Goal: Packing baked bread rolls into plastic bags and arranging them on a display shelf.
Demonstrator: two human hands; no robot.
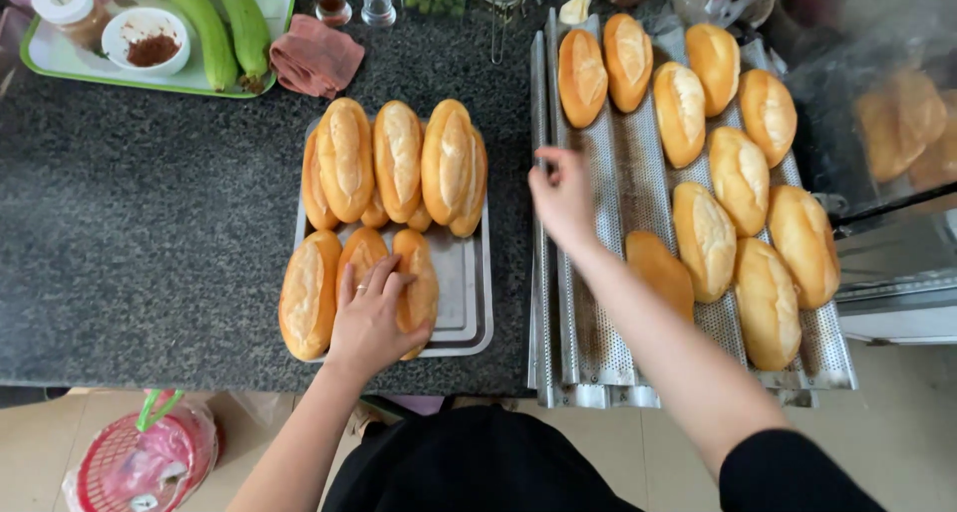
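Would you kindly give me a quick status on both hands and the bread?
Left hand flat on rolls in steel tray. Right hand empty, over perforated baguette rack. Loaves fill rack's right side. Nothing blocking.

On counter [150, 223]: flat tray [469, 293] at centre, bread rolls [399, 163] in two rows on it, far row stacked. Left hand [371, 318] on near-row rolls. Right of it, just beside: perforated rack [608, 223], loaves [738, 178] in its channels. Right hand [561, 198] over rack's left edge. Far left corner: serving tray [60, 58] with long gourds [224, 23], small bowl [148, 41], jar [65, 5]; folded cloth [317, 55] just right of it.
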